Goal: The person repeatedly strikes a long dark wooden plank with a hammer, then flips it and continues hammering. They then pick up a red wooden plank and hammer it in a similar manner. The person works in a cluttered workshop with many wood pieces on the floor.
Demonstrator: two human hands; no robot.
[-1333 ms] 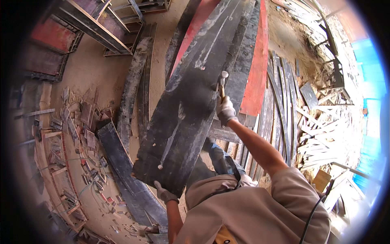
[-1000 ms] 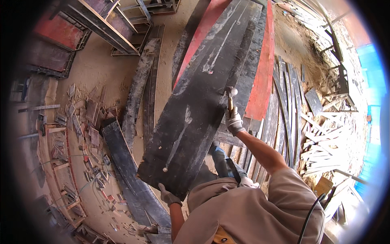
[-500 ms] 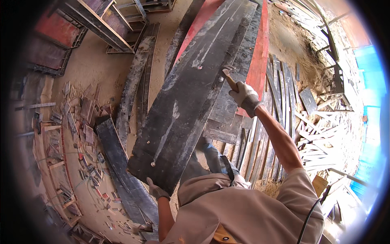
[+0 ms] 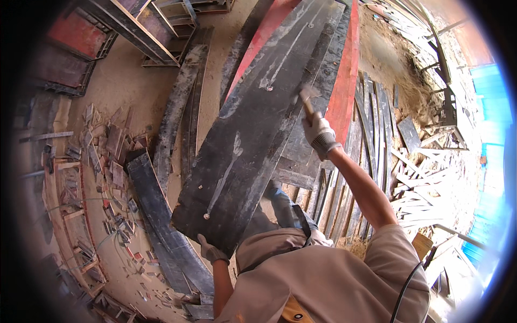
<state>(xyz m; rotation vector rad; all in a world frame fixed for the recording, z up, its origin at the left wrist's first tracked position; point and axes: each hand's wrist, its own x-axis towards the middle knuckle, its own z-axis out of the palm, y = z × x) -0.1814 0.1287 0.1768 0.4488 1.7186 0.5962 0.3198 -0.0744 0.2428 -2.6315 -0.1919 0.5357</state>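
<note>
A long dark plywood panel (image 4: 245,142) with pale streaks slants away in front of me, its near end at my left side. My left hand (image 4: 213,251), in a light work glove, grips the near end, thumb over the top and the other fingers mostly hidden by the edge. Along the panel's right side, my gloved right hand (image 4: 319,132) is closed round the wooden handle of a hammer (image 4: 307,102). The hammer's head is smeared by motion over the panel's right edge; whether it touches is unclear.
Red panels (image 4: 344,86) lie beneath and beyond the dark one. Long narrow boards (image 4: 379,134) are stacked at right, with a heap of scrap wood (image 4: 425,185) farther out. Wood offcuts (image 4: 116,161) litter the ground at left, near another dark board (image 4: 156,188). Framed panels stand far left.
My right hand has drawn slightly nearer and left, and the hammer has swung more upright, its head now blurred. My left hand keeps its hold on the panel's near end.
</note>
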